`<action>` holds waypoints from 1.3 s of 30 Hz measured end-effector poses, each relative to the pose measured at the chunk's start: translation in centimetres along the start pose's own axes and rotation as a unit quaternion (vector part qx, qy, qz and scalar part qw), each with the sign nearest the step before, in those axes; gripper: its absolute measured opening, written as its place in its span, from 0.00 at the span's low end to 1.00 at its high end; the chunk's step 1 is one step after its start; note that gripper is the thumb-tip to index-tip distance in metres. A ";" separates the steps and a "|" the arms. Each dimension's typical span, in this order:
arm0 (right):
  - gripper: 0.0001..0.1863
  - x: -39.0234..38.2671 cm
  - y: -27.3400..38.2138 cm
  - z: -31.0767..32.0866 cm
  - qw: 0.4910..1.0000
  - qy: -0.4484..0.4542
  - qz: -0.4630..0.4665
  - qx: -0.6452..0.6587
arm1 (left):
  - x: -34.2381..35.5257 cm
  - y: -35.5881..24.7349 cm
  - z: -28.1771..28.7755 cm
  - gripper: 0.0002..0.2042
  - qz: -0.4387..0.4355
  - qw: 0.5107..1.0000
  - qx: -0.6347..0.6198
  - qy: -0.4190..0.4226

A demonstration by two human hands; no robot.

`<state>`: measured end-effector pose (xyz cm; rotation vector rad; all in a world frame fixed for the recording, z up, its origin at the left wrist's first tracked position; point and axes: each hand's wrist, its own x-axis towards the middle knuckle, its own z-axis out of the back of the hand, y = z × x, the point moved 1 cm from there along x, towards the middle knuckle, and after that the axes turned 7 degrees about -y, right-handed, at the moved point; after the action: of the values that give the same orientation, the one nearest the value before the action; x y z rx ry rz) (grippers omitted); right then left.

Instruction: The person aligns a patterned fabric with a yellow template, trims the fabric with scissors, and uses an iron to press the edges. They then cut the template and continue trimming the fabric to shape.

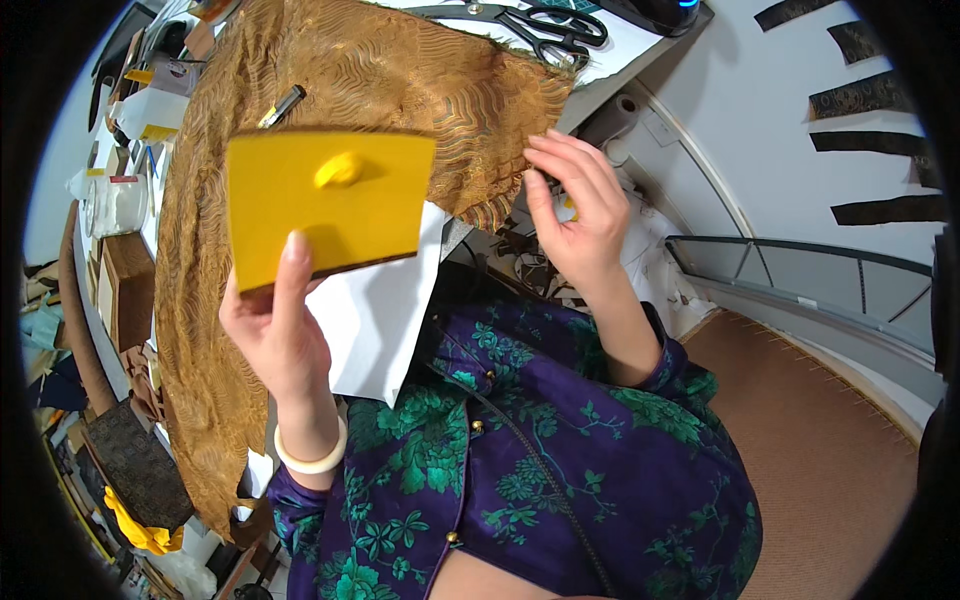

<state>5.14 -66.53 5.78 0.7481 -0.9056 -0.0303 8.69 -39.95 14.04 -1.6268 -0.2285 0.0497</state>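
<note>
My left hand [284, 305] grips a flat yellow panel [370, 210] by its lower left, thumb across the front; a small raised yellow piece [338, 170] sits on it. My right hand [575, 205] is open, fingers slightly curved, beside the right edge of a gold-brown patterned cloth [460, 110]. I cannot tell whether its fingertips touch the cloth. A white sheet [370, 335] lies below the panel. A small cutter-like tool [285, 103] rests on the cloth just beyond the panel.
Black scissors [560, 40] lie on the white-topped table at the back. Cluttered supplies, a wooden box [130, 290] and a long roll [85, 310] line the left. To the right are a white wall with dark strips [860, 95], a metal railing [790, 245] and brown flooring [800, 470].
</note>
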 end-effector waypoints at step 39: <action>0.13 -2.6 -3.9 -0.4 0.998 0.015 0.018 0.059 | 1.2 1.0 -11.5 0.09 -0.176 0.946 0.216 0.168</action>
<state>4.90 -68.35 1.48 0.8395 -0.8980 0.0660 11.91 -51.12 14.03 -1.1165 -0.2232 -0.4228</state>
